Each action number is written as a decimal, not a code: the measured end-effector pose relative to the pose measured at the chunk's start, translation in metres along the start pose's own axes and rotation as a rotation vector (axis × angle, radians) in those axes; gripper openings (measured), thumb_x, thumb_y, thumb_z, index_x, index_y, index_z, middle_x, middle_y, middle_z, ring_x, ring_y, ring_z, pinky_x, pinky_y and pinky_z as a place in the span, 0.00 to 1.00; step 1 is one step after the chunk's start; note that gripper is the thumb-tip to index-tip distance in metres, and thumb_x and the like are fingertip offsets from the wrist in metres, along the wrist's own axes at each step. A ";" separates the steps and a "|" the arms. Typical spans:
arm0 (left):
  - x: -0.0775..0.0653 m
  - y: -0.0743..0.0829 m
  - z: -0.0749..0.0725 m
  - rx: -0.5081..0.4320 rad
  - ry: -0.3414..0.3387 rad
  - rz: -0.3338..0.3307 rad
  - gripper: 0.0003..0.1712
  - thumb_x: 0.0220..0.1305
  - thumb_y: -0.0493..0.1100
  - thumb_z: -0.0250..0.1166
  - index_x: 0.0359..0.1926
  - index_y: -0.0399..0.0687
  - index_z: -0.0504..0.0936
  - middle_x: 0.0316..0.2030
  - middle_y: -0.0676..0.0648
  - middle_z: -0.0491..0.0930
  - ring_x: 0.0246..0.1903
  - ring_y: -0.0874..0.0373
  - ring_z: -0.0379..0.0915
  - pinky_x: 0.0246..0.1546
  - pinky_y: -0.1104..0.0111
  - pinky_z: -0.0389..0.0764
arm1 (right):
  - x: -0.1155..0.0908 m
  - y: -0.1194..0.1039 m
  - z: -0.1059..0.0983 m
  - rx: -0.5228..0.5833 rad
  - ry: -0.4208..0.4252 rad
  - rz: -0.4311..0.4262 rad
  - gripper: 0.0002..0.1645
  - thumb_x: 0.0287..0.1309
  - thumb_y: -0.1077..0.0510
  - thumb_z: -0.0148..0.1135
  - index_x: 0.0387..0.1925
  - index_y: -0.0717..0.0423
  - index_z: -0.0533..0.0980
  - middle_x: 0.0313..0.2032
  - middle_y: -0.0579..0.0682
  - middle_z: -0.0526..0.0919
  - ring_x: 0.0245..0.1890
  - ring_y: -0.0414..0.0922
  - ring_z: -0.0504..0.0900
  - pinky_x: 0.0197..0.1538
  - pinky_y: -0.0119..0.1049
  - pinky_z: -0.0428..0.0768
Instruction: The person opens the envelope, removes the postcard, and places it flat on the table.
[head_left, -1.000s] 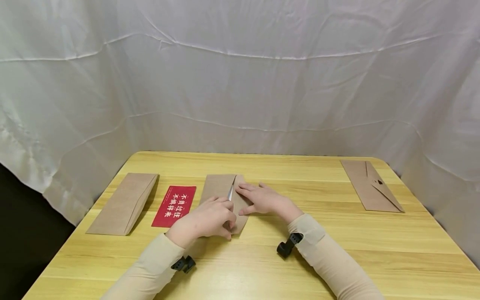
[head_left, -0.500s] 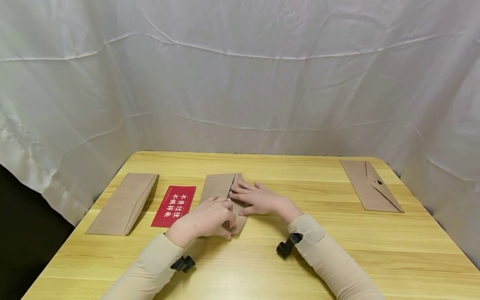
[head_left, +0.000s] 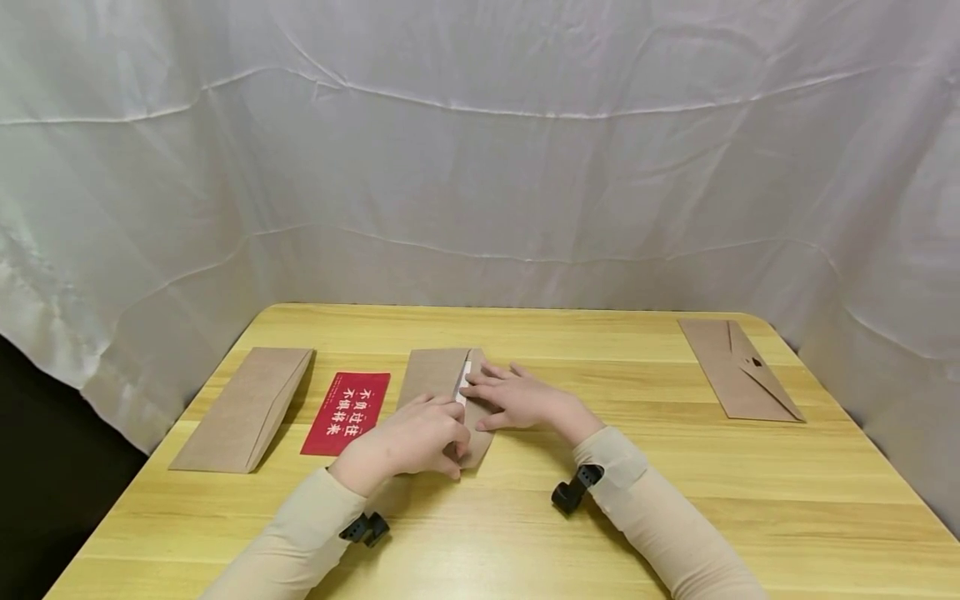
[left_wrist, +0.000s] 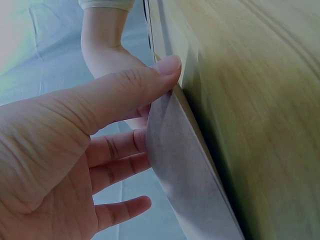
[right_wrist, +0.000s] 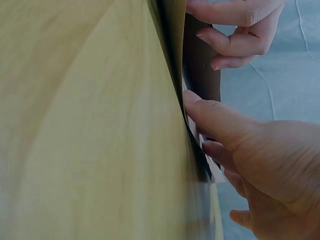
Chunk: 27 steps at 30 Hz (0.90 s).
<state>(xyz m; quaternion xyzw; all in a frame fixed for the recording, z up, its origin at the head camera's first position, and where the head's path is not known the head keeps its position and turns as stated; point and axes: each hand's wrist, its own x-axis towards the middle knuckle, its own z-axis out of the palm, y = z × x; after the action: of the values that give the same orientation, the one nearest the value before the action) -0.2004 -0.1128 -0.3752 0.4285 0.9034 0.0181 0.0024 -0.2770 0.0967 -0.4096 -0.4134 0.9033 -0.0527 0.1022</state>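
Note:
A brown paper envelope [head_left: 432, 372] lies at mid-table with its flap side toward the right. My left hand [head_left: 414, 435] holds its near end; in the left wrist view, the thumb and a finger pinch the brown paper [left_wrist: 182, 155]. My right hand [head_left: 525, 402] rests on the flap part with its fingers spread and fairly straight. A strip of white paper [head_left: 464, 377] shows in the envelope's opening, right by the right fingertips. In the right wrist view, the thumb of the right hand [right_wrist: 255, 157] touches the envelope's edge.
To the left lie a red card with white characters [head_left: 347, 413] and another brown envelope [head_left: 240, 408]. A third brown envelope [head_left: 738, 371], with a small dark mark, lies far right. Grey-white curtain [head_left: 480, 167] hangs behind the wooden table [head_left: 600, 542].
The right fingers have shifted slightly left, from the flap toward the opening. More of the white paper shows along the opening than half a second ago. The left hand has stayed in place.

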 end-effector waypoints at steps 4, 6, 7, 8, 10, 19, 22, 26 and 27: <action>0.000 0.000 0.001 -0.002 0.003 -0.003 0.13 0.44 0.60 0.76 0.25 0.62 0.83 0.28 0.59 0.72 0.38 0.61 0.67 0.51 0.54 0.73 | 0.001 0.001 0.001 -0.004 0.022 0.024 0.40 0.64 0.35 0.54 0.72 0.46 0.61 0.76 0.50 0.54 0.78 0.54 0.45 0.73 0.66 0.48; 0.001 -0.001 0.001 -0.005 0.003 -0.005 0.13 0.44 0.60 0.76 0.25 0.62 0.84 0.28 0.59 0.73 0.38 0.61 0.67 0.51 0.54 0.73 | 0.001 0.002 0.001 0.000 0.030 0.029 0.41 0.63 0.34 0.55 0.71 0.47 0.62 0.75 0.50 0.56 0.78 0.54 0.45 0.73 0.66 0.48; 0.001 -0.001 0.001 -0.003 0.003 -0.007 0.13 0.44 0.60 0.76 0.25 0.62 0.84 0.28 0.59 0.72 0.38 0.61 0.67 0.51 0.55 0.73 | 0.001 0.002 0.001 0.003 0.032 0.030 0.41 0.63 0.34 0.56 0.71 0.47 0.63 0.75 0.50 0.57 0.78 0.54 0.45 0.72 0.66 0.48; 0.001 -0.001 0.001 -0.002 0.003 -0.007 0.13 0.44 0.60 0.76 0.25 0.62 0.84 0.28 0.59 0.73 0.38 0.61 0.66 0.50 0.55 0.73 | 0.000 0.002 0.001 0.007 0.034 0.030 0.41 0.62 0.35 0.56 0.71 0.48 0.63 0.75 0.50 0.58 0.78 0.54 0.45 0.72 0.66 0.48; 0.001 -0.001 0.002 0.000 0.006 -0.008 0.13 0.44 0.60 0.76 0.25 0.62 0.84 0.28 0.59 0.73 0.38 0.61 0.66 0.49 0.57 0.73 | 0.000 0.002 0.000 0.011 0.035 0.028 0.41 0.62 0.35 0.56 0.70 0.49 0.63 0.74 0.50 0.60 0.78 0.54 0.46 0.72 0.67 0.48; 0.001 0.000 0.003 -0.007 0.010 -0.016 0.14 0.44 0.59 0.76 0.21 0.63 0.79 0.27 0.61 0.71 0.40 0.61 0.67 0.44 0.62 0.70 | -0.003 0.001 0.000 0.000 0.021 0.006 0.39 0.65 0.37 0.54 0.73 0.46 0.60 0.74 0.52 0.58 0.76 0.57 0.50 0.71 0.67 0.51; 0.001 -0.001 0.003 -0.010 0.013 -0.014 0.15 0.44 0.59 0.75 0.21 0.64 0.78 0.28 0.61 0.71 0.42 0.61 0.69 0.45 0.61 0.70 | -0.003 -0.001 -0.001 -0.025 0.012 -0.012 0.37 0.67 0.37 0.52 0.73 0.42 0.60 0.75 0.52 0.57 0.76 0.57 0.50 0.71 0.67 0.52; 0.001 -0.001 0.003 -0.003 0.013 -0.012 0.15 0.44 0.60 0.75 0.21 0.64 0.79 0.28 0.61 0.72 0.43 0.61 0.70 0.46 0.60 0.71 | -0.003 -0.003 -0.001 -0.050 0.020 -0.025 0.35 0.67 0.37 0.51 0.72 0.42 0.62 0.75 0.53 0.57 0.76 0.57 0.51 0.71 0.66 0.53; 0.001 -0.001 0.003 -0.003 0.013 -0.012 0.15 0.44 0.60 0.76 0.21 0.63 0.79 0.28 0.60 0.72 0.43 0.61 0.70 0.46 0.61 0.71 | -0.003 -0.003 -0.001 -0.052 0.023 -0.025 0.35 0.67 0.37 0.51 0.71 0.42 0.63 0.75 0.54 0.57 0.76 0.57 0.51 0.71 0.66 0.53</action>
<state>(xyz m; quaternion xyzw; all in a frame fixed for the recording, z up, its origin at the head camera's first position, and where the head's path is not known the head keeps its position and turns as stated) -0.2018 -0.1131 -0.3783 0.4229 0.9059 0.0225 -0.0029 -0.2726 0.0970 -0.4073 -0.4263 0.9003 -0.0353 0.0806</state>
